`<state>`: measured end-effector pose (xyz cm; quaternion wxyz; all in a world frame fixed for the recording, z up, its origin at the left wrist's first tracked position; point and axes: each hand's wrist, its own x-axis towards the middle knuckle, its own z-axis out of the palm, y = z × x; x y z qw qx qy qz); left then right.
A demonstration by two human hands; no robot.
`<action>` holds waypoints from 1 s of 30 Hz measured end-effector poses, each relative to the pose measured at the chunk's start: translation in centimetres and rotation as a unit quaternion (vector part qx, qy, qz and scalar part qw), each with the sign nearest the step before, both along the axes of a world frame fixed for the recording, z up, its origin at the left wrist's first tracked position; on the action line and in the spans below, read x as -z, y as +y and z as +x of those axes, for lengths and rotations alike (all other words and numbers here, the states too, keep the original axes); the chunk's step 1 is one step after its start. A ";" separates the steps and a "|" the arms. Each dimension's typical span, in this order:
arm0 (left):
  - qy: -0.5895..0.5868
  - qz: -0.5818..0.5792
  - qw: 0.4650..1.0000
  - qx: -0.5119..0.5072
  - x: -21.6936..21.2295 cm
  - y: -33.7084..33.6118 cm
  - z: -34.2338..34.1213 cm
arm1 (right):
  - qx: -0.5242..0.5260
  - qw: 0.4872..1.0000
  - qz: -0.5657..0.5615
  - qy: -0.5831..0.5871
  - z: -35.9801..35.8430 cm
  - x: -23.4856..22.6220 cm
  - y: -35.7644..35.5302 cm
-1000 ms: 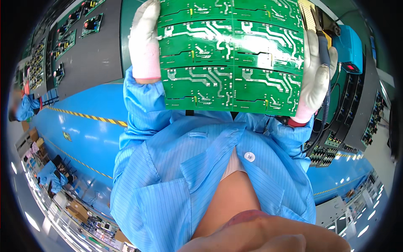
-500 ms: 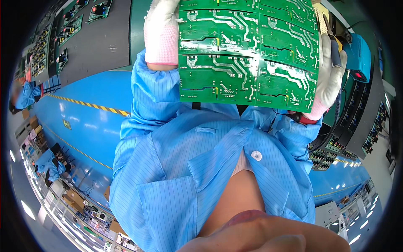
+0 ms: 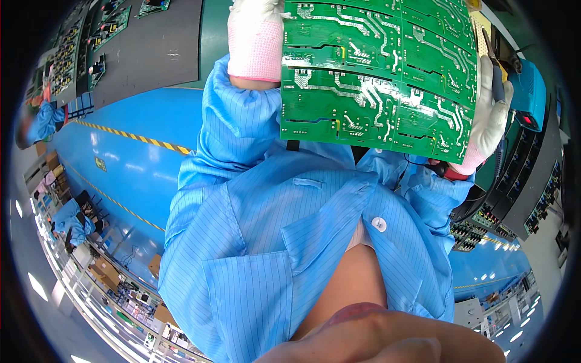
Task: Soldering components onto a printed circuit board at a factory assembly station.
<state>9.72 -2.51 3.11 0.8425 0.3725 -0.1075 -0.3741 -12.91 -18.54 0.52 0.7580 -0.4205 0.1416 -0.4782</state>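
A large green circuit board panel (image 3: 375, 91), made up of several joined boards, is held up in front of my chest with its silver-tracked solder side showing. My left hand (image 3: 257, 42), in a white glove with a pink cuff, is at its left edge; the fingers run out of the top of the picture. My gloved right hand (image 3: 489, 121) grips the right edge, its far fingers hidden behind the panel. Between its thumb and fingers sits a slim tool with a dark handle (image 3: 498, 85), which looks like a soldering iron.
A teal box with a red display (image 3: 528, 97) stands right of my right hand, near a yellow perforated pad (image 3: 482, 27). Racks of small boards (image 3: 520, 163) line the right. On the left, a dark grey board (image 3: 145, 48) carries assembled circuit boards. Another person (image 3: 45, 121) is far left.
The panel and both hands have shifted to the right in view, and the panel tilts slightly more. The background has also slid a little to the right. Both hands keep their hold.
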 end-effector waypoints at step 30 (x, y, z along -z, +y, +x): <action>-0.117 0.053 0.978 -0.163 -0.8 -0.1 -0.8 | -0.005 0.994 0.014 -0.107 -0.7 0.2 -0.1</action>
